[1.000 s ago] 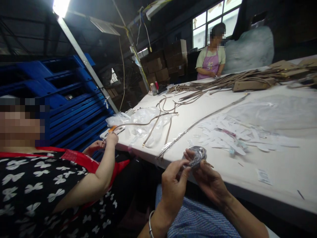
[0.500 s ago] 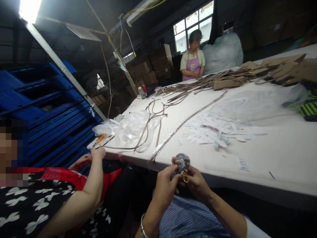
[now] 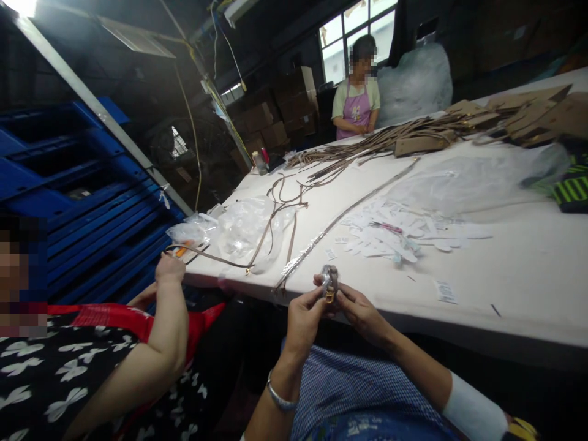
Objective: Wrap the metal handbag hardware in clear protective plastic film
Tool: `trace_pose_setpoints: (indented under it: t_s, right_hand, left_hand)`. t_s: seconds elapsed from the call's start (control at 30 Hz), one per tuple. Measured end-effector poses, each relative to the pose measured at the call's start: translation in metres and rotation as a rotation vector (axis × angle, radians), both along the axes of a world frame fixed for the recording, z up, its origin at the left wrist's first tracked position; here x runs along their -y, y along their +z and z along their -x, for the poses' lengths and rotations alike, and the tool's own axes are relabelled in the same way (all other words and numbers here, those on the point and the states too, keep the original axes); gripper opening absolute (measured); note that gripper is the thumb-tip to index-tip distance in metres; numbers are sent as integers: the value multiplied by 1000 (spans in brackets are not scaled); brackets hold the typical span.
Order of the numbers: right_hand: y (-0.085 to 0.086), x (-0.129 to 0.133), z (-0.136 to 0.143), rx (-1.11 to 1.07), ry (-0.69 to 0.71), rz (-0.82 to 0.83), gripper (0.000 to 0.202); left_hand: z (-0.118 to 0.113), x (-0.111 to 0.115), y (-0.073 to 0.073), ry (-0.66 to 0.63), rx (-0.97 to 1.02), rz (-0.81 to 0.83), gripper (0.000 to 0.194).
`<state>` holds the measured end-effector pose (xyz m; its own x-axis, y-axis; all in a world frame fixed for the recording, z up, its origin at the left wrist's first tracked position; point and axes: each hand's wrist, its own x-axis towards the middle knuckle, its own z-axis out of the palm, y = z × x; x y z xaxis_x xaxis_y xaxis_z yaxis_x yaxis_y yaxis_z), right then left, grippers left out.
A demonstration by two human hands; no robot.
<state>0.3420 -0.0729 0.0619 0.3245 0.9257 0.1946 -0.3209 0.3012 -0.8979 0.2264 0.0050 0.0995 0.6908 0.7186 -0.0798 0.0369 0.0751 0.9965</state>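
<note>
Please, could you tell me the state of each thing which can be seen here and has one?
Left hand: closed on the coiled strap.
Right hand: closed on the coiled strap.
Coiled strap: rolled up, held upright.
Gold clasp: exposed; open or shut, cannot tell.
Long wrapped strap: stretched out.
Plastic bag: crumpled.
White slips: scattered, overlapping.
Brown straps: heaped.
Lamp: lit.
</note>
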Motion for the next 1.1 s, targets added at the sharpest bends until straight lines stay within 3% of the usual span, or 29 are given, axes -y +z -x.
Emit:
trace_pose_setpoints:
  t_s: [0.07,0.2,0.27,0.37,0.6,0.77,0.9,1.0,1.1]
  right_hand:
    - [0,0,-9,207,-64,22,42]
    - [-2,2,-15,620,-364,55,31]
    - [-2,4,-17,720,-470,17,28]
    - [3,9,-24,798,-510,-29,27]
    - [20,17,-40,631,-406,192,27]
    - [14,20,-36,756,-609,99,22]
    - [19,26,-40,444,-639,176,18]
    - [28,33,-41,301,-571,256,25]
    - [33,34,-36,563,-400,234,32]
  left_hand:
    - [-3,-1,0,-7,29,37,36]
    - [-10,-1,-1,-30,112,92,35]
    - [-14,1,0,-44,138,110,35]
    - [-20,5,4,-69,171,126,35]
    - [-31,0,7,-48,185,199,39]
    - [-38,0,0,-88,195,250,40]
    - [-36,-11,-3,-20,214,267,39]
    - [-30,-26,-3,96,207,238,42]
    - [-25,-33,-1,87,175,176,40]
